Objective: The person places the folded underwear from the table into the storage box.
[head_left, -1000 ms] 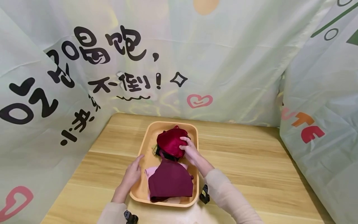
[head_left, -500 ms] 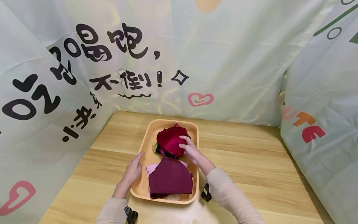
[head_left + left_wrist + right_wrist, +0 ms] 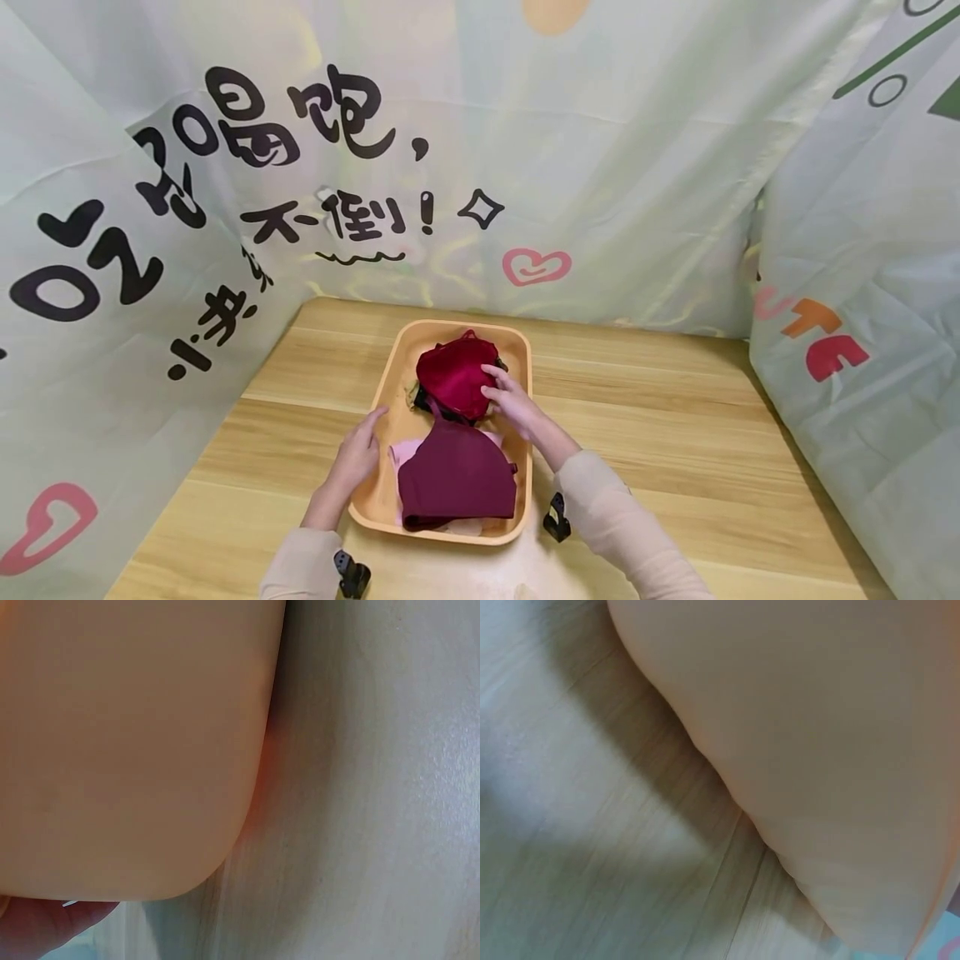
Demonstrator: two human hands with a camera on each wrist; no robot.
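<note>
In the head view an orange plastic tray (image 3: pixel 390 371) holds folded underwear. At its far end a shiny red bra (image 3: pixel 453 367) lies on top of black cloth (image 3: pixel 422 400). My right hand (image 3: pixel 513 404) reaches over the tray's right side, its spread fingers touching the bra's right edge. A folded plum bra (image 3: pixel 457 475) lies in the near half, over pink cloth (image 3: pixel 402 452). At the left side my left hand (image 3: pixel 356 454) rests against the tray's outer wall, one fingertip on the rim. The left wrist view shows that outer wall close up, with part of a finger at its lower edge.
The tray stands on a wooden table (image 3: pixel 645 400) near its back edge. Printed fabric curtains (image 3: pixel 637 167) enclose the left, back and right. Small black devices (image 3: pixel 557 517) sit by both wrists.
The red bra has shifted slightly left and its cup looks more hollowed under my right fingers. My left hand stays at the tray's rim.
</note>
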